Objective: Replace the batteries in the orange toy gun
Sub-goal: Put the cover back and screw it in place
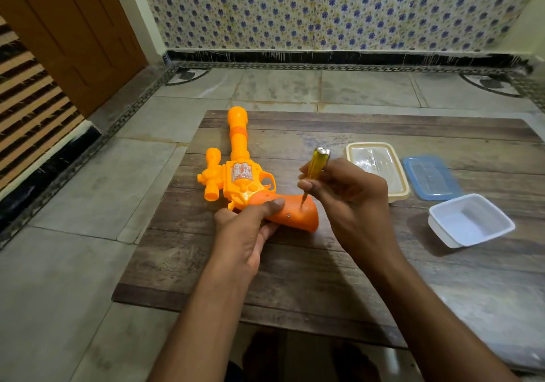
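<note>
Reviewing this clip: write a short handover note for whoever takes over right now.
Left hand pins the orange toy gun by its grip on the wooden board.
Right hand holds the yellow-handled screwdriver, tip on a grip screw; a second screw sits nearby.
Cover still closed, no batteries visible.
Left to do: remove screws, open, swap batteries, close. White tray sits to the right.

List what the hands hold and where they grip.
Left hand pins the toy gun by its grip; right hand holds the screwdriver by its yellow handle.
</note>
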Motion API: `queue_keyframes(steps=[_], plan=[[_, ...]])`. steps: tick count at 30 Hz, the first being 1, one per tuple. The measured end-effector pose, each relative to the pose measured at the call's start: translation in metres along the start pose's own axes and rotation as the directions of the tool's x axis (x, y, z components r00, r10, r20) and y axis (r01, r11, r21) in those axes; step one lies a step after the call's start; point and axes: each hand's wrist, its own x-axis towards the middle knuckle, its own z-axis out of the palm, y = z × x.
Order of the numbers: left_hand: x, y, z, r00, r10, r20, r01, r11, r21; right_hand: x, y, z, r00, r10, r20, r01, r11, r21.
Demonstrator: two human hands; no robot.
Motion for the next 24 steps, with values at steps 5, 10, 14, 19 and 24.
queue_keyframes(steps=[5,10,14,19,24], plan=[[-0.0019,0.0019,0.0,0.999,-0.021,0.04,0.022,1.0,-0.02,-0.0015,-0.0051,0.0009,0.999,0.026,0.025,-0.029,0.991,0.128],[-0.0044,0.0059,-0.0016,0.985,-0.138,0.105,0.144,0.988,-0.051,-0.0023,-0.0091,0.0013,0.998,0.045,0.039,-0.052,0.979,0.196],[-0.0057,0.006,-0.0005,0.978,-0.163,0.134,0.169,0.985,-0.034,-0.0018,-0.0072,0.0002,0.995,0.092,0.032,-0.096,0.972,0.213],[-0.0039,0.0045,-0.0003,0.98,-0.152,0.129,0.157,0.987,-0.031,-0.0014,-0.0038,-0.0009,0.992,0.11,0.059,-0.118,0.978,0.169],[-0.0014,0.0045,-0.0012,0.981,-0.15,0.124,0.154,0.988,-0.023,-0.0014,-0.0012,0.0001,0.988,0.143,0.061,-0.151,0.976,0.158]])
